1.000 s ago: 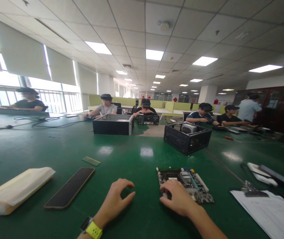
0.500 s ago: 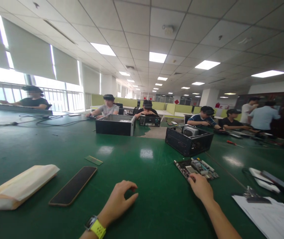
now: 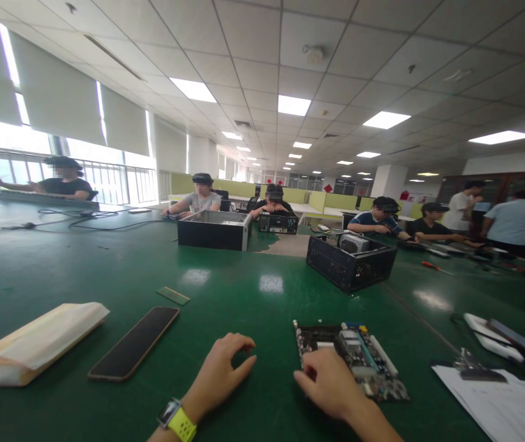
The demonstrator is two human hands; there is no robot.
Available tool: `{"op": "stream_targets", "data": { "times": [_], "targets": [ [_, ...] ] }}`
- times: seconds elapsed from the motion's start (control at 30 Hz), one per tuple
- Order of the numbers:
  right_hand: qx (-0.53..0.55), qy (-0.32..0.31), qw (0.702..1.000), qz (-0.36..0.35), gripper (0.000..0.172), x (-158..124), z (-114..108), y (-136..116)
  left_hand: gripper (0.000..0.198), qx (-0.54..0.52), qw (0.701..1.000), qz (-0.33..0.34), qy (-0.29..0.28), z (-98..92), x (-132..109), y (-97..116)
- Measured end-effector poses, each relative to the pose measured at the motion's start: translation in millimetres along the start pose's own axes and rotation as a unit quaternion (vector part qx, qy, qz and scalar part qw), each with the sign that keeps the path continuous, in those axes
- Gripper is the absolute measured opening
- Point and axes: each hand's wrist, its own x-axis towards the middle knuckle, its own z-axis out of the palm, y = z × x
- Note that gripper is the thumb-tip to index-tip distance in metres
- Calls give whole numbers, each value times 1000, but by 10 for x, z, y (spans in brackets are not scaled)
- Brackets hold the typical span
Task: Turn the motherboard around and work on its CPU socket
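My left hand [image 3: 226,368], with a watch [image 3: 176,417] on a lime strap at the wrist, rests over the green table. Its fingers are curved, thumb apart, and nothing is in them. My right hand [image 3: 329,383] is at the near left part of a motherboard [image 3: 375,362], covering some of it. Thumb and forefinger stand apart there, so the hand looks open; the other fingers are hidden, and whether they touch the board I cannot tell. The motherboard lies flat, with a pale socket area, light slots and a blue connector.
A phone [image 3: 136,344], a tissue pack [image 3: 37,344] and a thin green memory-stick-like strip [image 3: 173,296] lie left. An open black computer case [image 3: 349,264] stands beyond the board; another case [image 3: 211,232] is farther back. A clipboard [image 3: 483,393] lies right. Several people sit opposite.
The motherboard has come nearer to me and leftward, along with my right hand, whose thumb now stands off from the board. My left hand has barely moved.
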Motion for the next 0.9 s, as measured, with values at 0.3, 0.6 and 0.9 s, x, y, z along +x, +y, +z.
{"op": "stream_targets", "data": {
  "times": [0.3, 0.6, 0.9],
  "targets": [
    [263, -132, 944, -153, 32, -178, -169, -434, 53, 26, 999, 42, -15, 121, -1, -5],
    [98, -46, 994, 17, 57, 162, -116, 343, 52, 33, 997, 26, -66, 144, 1, 28],
    [87, -7, 996, 20, 29, 103, -27, 175, 46, 38, 998, 29, -51, 130, 15, 34]
  ]
}}
